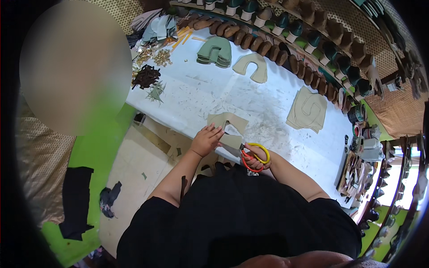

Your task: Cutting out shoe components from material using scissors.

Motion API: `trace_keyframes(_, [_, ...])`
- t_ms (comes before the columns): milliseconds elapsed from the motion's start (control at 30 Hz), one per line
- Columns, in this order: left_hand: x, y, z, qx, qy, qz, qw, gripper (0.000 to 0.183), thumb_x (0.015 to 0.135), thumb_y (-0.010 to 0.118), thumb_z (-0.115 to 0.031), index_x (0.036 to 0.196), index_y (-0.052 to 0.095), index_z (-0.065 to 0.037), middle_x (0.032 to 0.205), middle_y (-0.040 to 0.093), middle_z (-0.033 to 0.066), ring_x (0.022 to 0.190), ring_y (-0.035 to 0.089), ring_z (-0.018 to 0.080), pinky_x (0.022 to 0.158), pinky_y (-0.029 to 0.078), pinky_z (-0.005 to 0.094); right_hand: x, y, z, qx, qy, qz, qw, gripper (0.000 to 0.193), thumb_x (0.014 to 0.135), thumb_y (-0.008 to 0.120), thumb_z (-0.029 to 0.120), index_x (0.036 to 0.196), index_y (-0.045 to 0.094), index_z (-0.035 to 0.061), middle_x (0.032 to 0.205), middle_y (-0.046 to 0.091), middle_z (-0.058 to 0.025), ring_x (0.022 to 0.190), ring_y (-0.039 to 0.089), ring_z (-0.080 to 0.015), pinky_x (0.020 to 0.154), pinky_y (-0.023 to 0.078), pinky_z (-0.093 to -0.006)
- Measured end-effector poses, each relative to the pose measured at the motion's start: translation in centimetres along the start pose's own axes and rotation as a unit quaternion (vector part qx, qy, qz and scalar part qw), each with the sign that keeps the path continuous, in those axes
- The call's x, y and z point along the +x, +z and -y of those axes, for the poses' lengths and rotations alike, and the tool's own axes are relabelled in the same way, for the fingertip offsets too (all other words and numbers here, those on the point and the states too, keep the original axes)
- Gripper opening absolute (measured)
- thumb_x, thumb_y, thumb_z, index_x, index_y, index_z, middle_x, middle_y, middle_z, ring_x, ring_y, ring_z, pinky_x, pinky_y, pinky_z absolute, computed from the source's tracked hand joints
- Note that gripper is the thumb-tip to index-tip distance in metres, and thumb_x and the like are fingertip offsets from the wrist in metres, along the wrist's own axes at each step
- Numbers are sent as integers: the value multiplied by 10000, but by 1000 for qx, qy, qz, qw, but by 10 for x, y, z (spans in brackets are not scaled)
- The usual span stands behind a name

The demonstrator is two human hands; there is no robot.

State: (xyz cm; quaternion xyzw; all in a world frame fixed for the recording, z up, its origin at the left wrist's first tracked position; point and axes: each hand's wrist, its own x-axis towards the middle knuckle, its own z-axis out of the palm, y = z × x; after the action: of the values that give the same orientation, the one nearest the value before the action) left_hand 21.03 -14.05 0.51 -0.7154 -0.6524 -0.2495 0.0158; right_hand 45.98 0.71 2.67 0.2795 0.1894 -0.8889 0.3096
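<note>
At the table's near edge lies an arch-shaped beige sheet piece [228, 119], its lower part reaching toward my body. My left hand [208, 140] holds this piece at its left side, fingers laid over it and the thumb mostly hidden. My right hand [258, 158] is closed around scissors [263, 152] with one yellow and one red handle loop. The scissor blades point left at the piece's lower end; how far apart they are cannot be made out.
On the white table [187, 96] stand a stack of green arched pieces [214, 51], a beige arched piece [250, 67] and a beige stack [307, 109]. Dark strips [146, 76] lie left. Brown shoe lasts [263, 47] line the far edge. A blurred area covers the upper left.
</note>
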Motion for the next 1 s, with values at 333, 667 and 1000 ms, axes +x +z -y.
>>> trace_keyframes(333, [-5, -3, 7, -55, 62, -57, 995, 377, 754, 677, -42, 1127, 655, -89, 1105, 679, 81, 1004, 657, 287, 847, 533, 393, 8, 19, -12, -11, -44, -2, 999, 629, 889, 360, 743, 662, 353, 156, 488, 270, 56, 358, 220, -37, 316, 189, -178])
trace_keyframes(667, [-20, -1, 8, -97, 66, -38, 992, 332, 750, 650, -11, 1079, 661, -60, 1009, 685, 107, 935, 669, 279, 788, 553, 370, 18, 33, -37, -133, -68, -196, 969, 643, 859, 424, 753, 628, 373, 155, 495, 295, 56, 360, 265, -54, 332, 224, -204])
trace_keyframes(1000, [-44, 8, 8, -54, 76, 28, 995, 279, 804, 639, -87, 1081, 667, -80, 1081, 681, 68, 1047, 645, 237, 900, 515, 358, 45, 21, -59, -418, -110, -315, 845, 781, 896, 345, 741, 610, 565, 49, 514, 476, -59, 459, 472, -181, 475, 386, -309])
